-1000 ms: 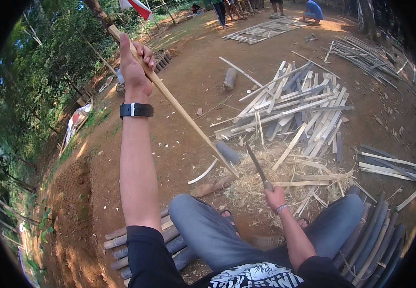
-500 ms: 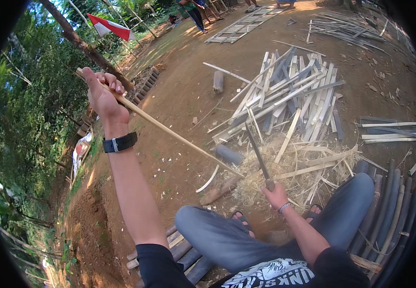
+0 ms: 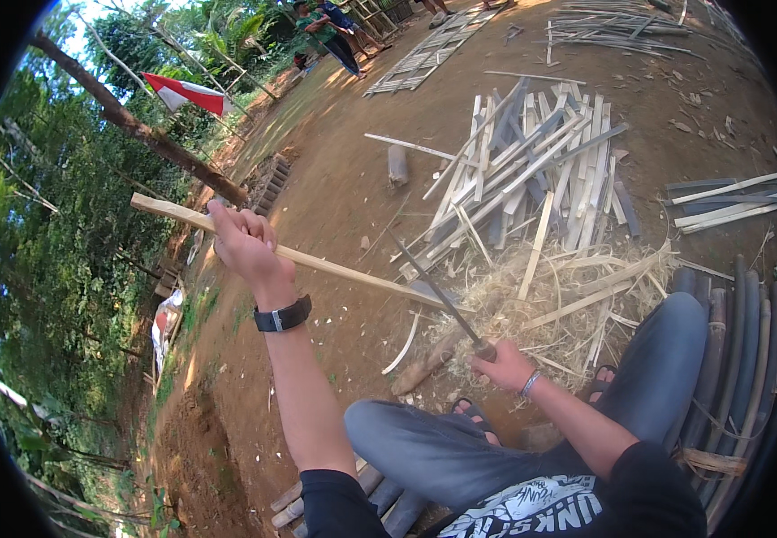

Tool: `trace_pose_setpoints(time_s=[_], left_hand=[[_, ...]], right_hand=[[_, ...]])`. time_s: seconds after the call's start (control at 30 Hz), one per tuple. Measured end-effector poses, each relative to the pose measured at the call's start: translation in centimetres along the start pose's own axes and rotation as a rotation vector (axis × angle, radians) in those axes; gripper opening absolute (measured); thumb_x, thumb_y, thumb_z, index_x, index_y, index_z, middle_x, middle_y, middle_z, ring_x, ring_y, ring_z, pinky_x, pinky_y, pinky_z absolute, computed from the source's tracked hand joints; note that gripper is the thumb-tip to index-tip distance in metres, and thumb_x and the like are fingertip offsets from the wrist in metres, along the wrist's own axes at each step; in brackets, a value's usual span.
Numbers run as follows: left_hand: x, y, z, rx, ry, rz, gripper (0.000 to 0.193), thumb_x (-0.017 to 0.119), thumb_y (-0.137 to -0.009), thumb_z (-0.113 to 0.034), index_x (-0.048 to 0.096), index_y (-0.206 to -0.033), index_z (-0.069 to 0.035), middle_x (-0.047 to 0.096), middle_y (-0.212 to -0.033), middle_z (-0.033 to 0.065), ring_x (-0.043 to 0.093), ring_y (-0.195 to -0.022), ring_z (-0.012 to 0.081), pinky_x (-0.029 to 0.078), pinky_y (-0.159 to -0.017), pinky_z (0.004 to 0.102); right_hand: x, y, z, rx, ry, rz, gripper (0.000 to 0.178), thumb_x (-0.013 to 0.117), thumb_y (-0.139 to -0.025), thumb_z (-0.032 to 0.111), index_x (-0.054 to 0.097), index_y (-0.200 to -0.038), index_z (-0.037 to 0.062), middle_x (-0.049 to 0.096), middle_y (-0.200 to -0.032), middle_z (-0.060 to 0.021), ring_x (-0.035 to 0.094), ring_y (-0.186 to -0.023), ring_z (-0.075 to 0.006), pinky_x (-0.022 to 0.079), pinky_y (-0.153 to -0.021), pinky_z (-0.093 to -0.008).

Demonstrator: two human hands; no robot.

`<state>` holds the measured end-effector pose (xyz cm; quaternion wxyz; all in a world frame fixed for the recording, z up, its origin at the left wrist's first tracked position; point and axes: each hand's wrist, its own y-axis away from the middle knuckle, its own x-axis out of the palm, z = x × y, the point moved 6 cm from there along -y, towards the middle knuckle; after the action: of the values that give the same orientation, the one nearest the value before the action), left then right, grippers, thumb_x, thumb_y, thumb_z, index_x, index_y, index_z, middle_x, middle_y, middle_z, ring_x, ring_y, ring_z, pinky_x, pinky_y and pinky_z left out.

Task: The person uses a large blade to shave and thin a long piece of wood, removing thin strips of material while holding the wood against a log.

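Two bent knees point(image 3: 420, 448) in faded jeans spread across the lower part of the frame, probably to leave room between them. Dark bamboo poles point(image 3: 716, 345) lie side by side at lower right, and more pole ends point(image 3: 384, 493) show at lower left.

Right of centre, your right hand point(image 3: 503, 363) is closed round the handle of a long-bladed knife point(image 3: 418, 267), its tip slanting up and leftward, away from your legs, which looks the safer way to carry it. Left of centre, your left hand point(image 3: 250, 247) has its fingers curled round a pale split-bamboo strip point(image 3: 344, 267), gripped toward its upper end, likely so that most of the length is clear of your fingers. That strip slopes from upper left to the centre, where it crosses the blade in view; I cannot tell whether they touch.

Just beyond the knife, curly shavings point(image 3: 496, 296) spread over the soil. Farther up sits a loose heap of bamboo strips point(image 3: 596, 161), many roughly aligned, perhaps for easy picking.

Near the top edge, a lattice panel point(image 3: 429, 56) lies flat, perhaps because the ground supports it evenly.
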<state>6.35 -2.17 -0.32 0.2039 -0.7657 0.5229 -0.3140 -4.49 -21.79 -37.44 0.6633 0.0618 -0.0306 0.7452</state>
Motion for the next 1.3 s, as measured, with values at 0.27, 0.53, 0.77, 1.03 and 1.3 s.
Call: trace_pose_setpoints(time_s=[0.27, 0.53, 0.77, 1.03, 1.3], left_hand=[[1.7, 1.6, 0.2, -0.064, 0.044, 0.041, 0.046, 0.043, -0.098, -0.041, 0.028, -0.063, -0.016, 0.025, -0.052, -0.0034, 0.025, -0.043, 0.0067, 0.021, -0.039, 0.0212], [-1.7, 1.9, -0.7, 0.085, -0.046, 0.001, 0.050, 0.036, -0.095, -0.056, 0.030, -0.068, -0.014, 0.026, -0.057, -0.0034, 0.024, -0.043, 0.0058, 0.020, -0.036, 0.0196], [-3.8, 2.4, -0.9, 0.179, -0.076, -0.060, 0.056, 0.028, -0.090, -0.068, 0.025, -0.071, -0.015, 0.022, -0.055, -0.0046, 0.019, -0.043, 0.0051, 0.016, -0.036, 0.0203], [-2.8, 2.6, -0.3, 0.171, -0.062, -0.074, 0.056, 0.029, -0.091, -0.066, 0.024, -0.067, -0.015, 0.021, -0.053, -0.0055, 0.021, -0.042, 0.0052, 0.016, -0.035, 0.0213], [-2.0, 1.5, -0.5, 0.194, -0.165, -0.108, 0.056, 0.028, -0.091, -0.066, 0.025, -0.066, -0.015, 0.021, -0.053, -0.0051, 0.021, -0.042, 0.0061, 0.016, -0.036, 0.0228]], right_hand=[[3.7, 1.7, 1.3, 0.168, 0.015, 0.117, 0.044, 0.063, -0.086, 0.041, 0.056, -0.069, 0.0001, 0.049, -0.050, -0.0020, 0.052, -0.046, -0.0118, 0.044, -0.046, -0.0288], [7.9, 1.6, 0.0, 0.342, -0.376, 0.173, 0.067, 0.037, -0.092, 0.062, 0.052, -0.065, 0.0019, 0.044, -0.047, -0.0015, 0.043, -0.039, -0.0109, 0.036, -0.039, -0.0266], [7.5, 0.2, 2.8, 0.240, -0.400, 0.136, 0.066, 0.036, -0.093, 0.059, 0.052, -0.063, 0.0023, 0.045, -0.046, -0.0023, 0.043, -0.037, -0.0105, 0.034, -0.037, -0.0258], [7.0, 1.3, 1.5, 0.233, -0.139, 0.050, 0.067, 0.035, -0.094, 0.058, 0.052, -0.062, 0.0013, 0.044, -0.045, -0.0009, 0.043, -0.037, -0.0103, 0.034, -0.037, -0.0255], [5.5, 0.9, 7.8, -0.005, -0.528, 0.018, 0.068, 0.032, -0.095, 0.057, 0.051, -0.062, 0.0013, 0.044, -0.045, -0.0011, 0.042, -0.038, -0.0103, 0.033, -0.038, -0.0244]])
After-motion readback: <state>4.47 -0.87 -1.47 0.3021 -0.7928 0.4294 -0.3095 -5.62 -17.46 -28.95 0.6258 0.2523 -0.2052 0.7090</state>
